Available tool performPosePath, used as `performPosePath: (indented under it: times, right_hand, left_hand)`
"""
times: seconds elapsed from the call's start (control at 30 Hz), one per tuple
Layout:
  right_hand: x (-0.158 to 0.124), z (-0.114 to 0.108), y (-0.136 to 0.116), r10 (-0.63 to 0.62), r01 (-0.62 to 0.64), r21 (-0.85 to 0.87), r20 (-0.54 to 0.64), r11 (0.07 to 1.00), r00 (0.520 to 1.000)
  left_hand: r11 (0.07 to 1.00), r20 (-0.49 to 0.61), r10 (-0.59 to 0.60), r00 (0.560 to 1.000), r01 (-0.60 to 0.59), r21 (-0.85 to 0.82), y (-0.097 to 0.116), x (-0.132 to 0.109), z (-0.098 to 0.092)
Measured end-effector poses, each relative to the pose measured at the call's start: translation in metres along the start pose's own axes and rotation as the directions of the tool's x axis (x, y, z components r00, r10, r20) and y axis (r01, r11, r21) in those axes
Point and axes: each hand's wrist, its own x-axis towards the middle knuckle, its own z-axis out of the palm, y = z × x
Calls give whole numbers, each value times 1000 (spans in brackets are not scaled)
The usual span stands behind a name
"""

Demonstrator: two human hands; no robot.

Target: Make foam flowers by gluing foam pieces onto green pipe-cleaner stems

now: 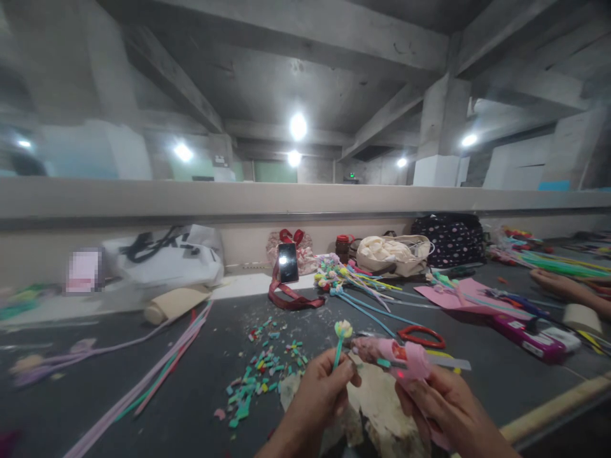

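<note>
My left hand [321,389] is closed on the teal stem of a small pipe-cleaner flower [342,329], held upright with its pale yellow head on top. My right hand [442,401] grips a pink glue gun [398,352] whose nozzle points left, close to the stem. Both hands hover low at the near edge of the dark table [191,394], over a lump of dried glue and scrap [377,407].
Cut pipe-cleaner bits [260,375] litter the table left of my hands. Long pink and green pipe cleaners [157,375] lie further left. Red scissors [421,336], a propped phone [288,262], finished flowers [334,275], bags and another person's forearm [568,289] are behind and right.
</note>
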Motion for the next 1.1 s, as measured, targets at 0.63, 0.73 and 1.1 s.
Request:
performPosePath:
  times: [0.63, 0.73, 1.1]
  right_hand:
    - [-3, -23, -4, -107, 58, -297, -151, 953, 983]
    - [0, -22, -1, -265, 177, -605, -59, 776, 962]
    - [9, -7, 6, -186, 258, -837, 190, 482, 964]
  left_hand:
    - [986, -69, -156, 985, 151, -74, 21, -8, -10]
    - [971, -64, -151, 986, 136, -195, 28, -11, -17]
    - [947, 87, -137, 987, 156, -282, 33, -17, -17]
